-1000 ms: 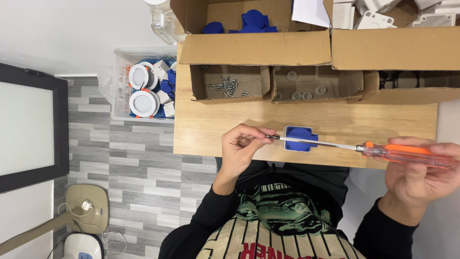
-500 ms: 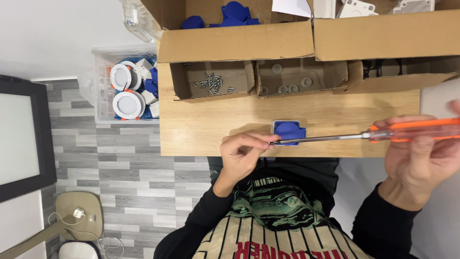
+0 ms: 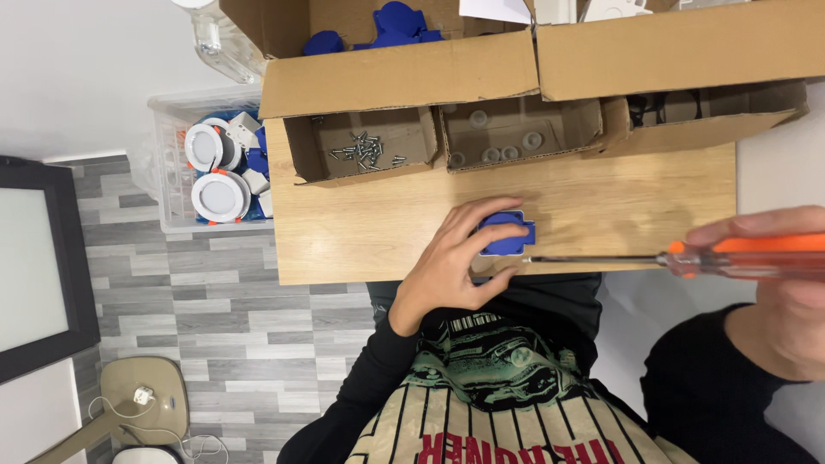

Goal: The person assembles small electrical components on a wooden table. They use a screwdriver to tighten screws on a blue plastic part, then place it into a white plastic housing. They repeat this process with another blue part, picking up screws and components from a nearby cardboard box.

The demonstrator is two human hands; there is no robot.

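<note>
Nearest the viewer, the right hand (image 3: 778, 296) is closed around the orange handle of a long screwdriver (image 3: 687, 259), held level. Its thin metal shaft runs from that hand across to the left hand (image 3: 455, 258), and the tip ends at the near edge of a small blue plastic part (image 3: 507, 234). Whether the tip is seated in a screw is too small to tell.

The left hand lies over the blue plastic part, fingers curled on its left side and thumb underneath, pinning it against the near edge of the wooden worktop (image 3: 619, 206). The part sits flat on the worktop, just under and right of the left fingertips, well apart from the right hand.

By the look of it, the step in hand is driving or lining up a fastener on the blue part. The next move would call for the tip to sit square before turning, with the left hand keeping the part from twisting.

Beyond the left hand stands a row of open cardboard trays: one with loose screws (image 3: 365, 150) directly past the fingers, one with small round grey pieces (image 3: 498, 146) beside it. Farther off, a larger cardboard box (image 3: 395, 73) holds more blue parts. Out past the left hand, off the worktop, a clear bin (image 3: 168, 172) holds round white fittings.
</note>
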